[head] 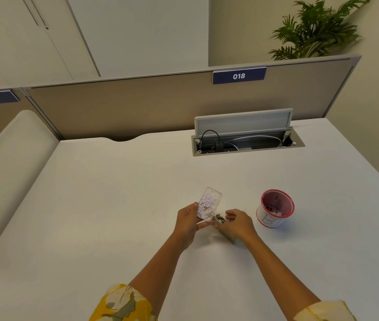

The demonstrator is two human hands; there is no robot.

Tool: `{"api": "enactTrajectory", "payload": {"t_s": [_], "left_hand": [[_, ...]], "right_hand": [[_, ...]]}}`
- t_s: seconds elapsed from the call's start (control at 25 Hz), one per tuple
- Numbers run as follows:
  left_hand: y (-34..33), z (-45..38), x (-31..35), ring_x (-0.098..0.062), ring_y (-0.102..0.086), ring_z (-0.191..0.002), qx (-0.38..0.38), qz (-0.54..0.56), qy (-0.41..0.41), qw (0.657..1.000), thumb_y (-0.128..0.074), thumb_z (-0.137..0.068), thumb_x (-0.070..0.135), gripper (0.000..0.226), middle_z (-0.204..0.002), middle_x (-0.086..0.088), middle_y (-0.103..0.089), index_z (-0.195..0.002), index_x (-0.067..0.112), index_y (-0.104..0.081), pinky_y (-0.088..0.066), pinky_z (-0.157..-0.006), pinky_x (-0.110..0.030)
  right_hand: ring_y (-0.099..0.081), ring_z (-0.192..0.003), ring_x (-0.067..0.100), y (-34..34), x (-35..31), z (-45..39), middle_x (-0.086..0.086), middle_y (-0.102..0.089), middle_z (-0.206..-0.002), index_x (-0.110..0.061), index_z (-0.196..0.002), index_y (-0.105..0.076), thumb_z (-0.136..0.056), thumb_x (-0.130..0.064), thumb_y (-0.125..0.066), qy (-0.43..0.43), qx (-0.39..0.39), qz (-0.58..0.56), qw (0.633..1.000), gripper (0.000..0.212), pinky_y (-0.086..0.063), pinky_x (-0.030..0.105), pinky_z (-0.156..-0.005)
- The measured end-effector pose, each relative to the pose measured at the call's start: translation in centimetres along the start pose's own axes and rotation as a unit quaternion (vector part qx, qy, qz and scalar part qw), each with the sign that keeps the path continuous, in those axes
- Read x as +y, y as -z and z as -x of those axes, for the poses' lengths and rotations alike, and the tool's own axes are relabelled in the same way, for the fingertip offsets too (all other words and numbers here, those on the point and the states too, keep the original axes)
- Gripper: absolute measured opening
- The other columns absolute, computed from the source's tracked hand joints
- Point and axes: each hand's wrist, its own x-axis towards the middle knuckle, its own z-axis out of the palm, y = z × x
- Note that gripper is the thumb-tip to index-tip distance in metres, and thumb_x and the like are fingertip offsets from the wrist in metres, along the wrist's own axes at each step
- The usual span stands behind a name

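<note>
over the desk (114, 205), left hand (187, 220) curled round clear tray (209, 203), right hand (239, 224) round metal punch (219, 218)

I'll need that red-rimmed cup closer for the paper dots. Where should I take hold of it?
Grip the cup round its white side wall, below the red rim, coming from the side nearest the right hand. It stands upright, round and open-topped, so a side hold likely keeps it level.

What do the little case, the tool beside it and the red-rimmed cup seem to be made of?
Case: clear glossy plastic, pale bits show through. Tool: probably bare metal, grey with a small shine. Cup: likely paper or thin plastic, matte white wall with pen marks.
</note>
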Motion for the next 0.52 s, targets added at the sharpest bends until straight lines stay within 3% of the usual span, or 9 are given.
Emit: {"api": "enactTrajectory", "payload": {"t_s": [0.08,0.24,0.32,0.44,0.52], "left_hand": [[-0.6,-0.1,0.2,-0.035,-0.074,-0.090,-0.011,-0.004,0.003,1.000,-0.040,-0.107,0.021,0.036,-0.110,-0.025,-0.073,-0.112,-0.002,-0.067,-0.064,-0.075,-0.039],[-1.9,-0.6,0.6,-0.032,-0.073,-0.086,-0.042,-0.033,0.011,0.999,-0.040,-0.107,0.023,0.039,-0.104,-0.023,-0.073,-0.114,-0.004,-0.067,-0.064,-0.074,-0.040],[-2.8,-0.6,0.7,-0.030,-0.073,-0.081,-0.071,-0.055,0.018,0.996,-0.040,-0.107,0.023,0.040,-0.099,-0.019,-0.074,-0.114,-0.004,-0.067,-0.064,-0.074,-0.039],[-4.4,-0.4,1.0,-0.026,-0.073,-0.079,-0.117,-0.071,0.030,0.990,-0.041,-0.107,0.023,0.039,-0.095,-0.014,-0.076,-0.114,-0.004,-0.069,-0.064,-0.074,-0.038],[-5.8,-0.5,1.2,-0.024,-0.074,-0.080,-0.138,-0.081,0.033,0.987,-0.040,-0.107,0.023,0.040,-0.095,-0.014,-0.076,-0.116,-0.006,-0.067,-0.064,-0.074,-0.038]], "right_hand": [[-0.064,-0.108,0.020,1.7,-0.4,-0.2,0.006,-0.066,-0.120,-0.007,-0.125,-0.060,-0.066,-0.031,-0.088,0.016,-0.021,-0.034,0.999,0.070,-0.049,0.027,-0.089],[-0.066,-0.106,0.023,5.5,-1.5,-0.7,0.004,-0.071,-0.110,-0.020,-0.105,-0.071,-0.088,-0.023,-0.063,0.041,0.044,-0.149,0.987,0.019,-0.050,0.042,-0.100],[-0.068,-0.098,0.023,7.1,-1.8,-0.7,0.008,-0.072,-0.104,-0.011,-0.107,-0.071,-0.094,-0.020,-0.057,0.040,0.064,-0.180,0.981,0.021,-0.055,0.037,-0.093],[-0.065,-0.076,0.018,9.2,-1.7,-0.1,0.016,-0.069,-0.093,0.005,-0.107,-0.070,-0.094,-0.010,-0.058,0.036,0.069,-0.197,0.977,0.023,-0.058,0.014,-0.066],[-0.065,-0.072,0.016,10.4,-0.8,0.0,0.014,-0.070,-0.088,0.006,-0.104,-0.071,-0.093,-0.007,-0.059,0.032,0.074,-0.207,0.975,0.020,-0.059,0.016,-0.068]]}}
